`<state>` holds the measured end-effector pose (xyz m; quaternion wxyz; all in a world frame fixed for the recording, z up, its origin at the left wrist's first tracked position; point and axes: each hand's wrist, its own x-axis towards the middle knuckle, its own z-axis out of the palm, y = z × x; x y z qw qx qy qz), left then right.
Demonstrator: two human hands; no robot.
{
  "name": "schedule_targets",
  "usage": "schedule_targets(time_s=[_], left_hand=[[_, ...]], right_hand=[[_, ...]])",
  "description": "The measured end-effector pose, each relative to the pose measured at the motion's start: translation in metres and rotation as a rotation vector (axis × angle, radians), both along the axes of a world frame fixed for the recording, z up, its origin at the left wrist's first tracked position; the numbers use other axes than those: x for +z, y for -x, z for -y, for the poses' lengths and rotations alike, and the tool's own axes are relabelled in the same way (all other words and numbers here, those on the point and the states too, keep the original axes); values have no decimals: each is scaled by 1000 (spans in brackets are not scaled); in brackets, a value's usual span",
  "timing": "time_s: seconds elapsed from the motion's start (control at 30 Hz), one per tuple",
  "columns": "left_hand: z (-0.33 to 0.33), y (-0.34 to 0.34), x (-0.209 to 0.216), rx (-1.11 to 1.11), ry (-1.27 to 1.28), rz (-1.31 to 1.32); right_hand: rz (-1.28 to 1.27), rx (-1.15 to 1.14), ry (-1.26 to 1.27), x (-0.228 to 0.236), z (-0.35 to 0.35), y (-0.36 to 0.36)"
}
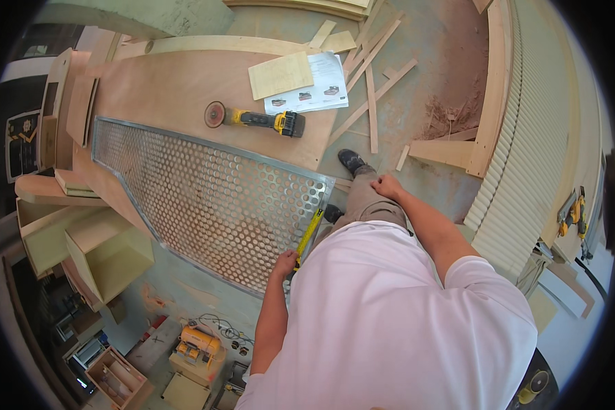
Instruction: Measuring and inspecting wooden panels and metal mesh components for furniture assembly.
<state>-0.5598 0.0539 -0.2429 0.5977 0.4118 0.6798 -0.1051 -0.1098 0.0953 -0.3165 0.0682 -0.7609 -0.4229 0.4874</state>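
My left hand (287,262) is closed around a tape measure, whose case is mostly hidden by the fingers. Its yellow blade (310,234) runs out along the near right edge of a perforated metal panel (212,199). The panel has round holes and a plain metal rim, and lies partly over a wooden board (178,89). Over my trouser leg (372,205), near the knee, is my right hand (387,186) with its fingers curled in; what they hold, if anything, cannot be made out.
A yellow and black angle grinder (256,119) lies on the board beside a printed sheet (321,85) and a thin wood piece (280,75). Wood strips (376,96) litter the floor ahead. Open wooden boxes (109,253) stand left, with an orange compressor (201,340) at lower left.
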Motion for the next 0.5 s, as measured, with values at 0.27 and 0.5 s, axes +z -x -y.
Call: schedule_targets(time_s=[0.27, 0.5], left_hand=[[-13, -7, 1, -93, 14, -6], [-33, -31, 5, -127, -163, 42]], right_hand=[[31, -44, -9, -2, 8, -7], [46, -18, -30, -2, 7, -11]])
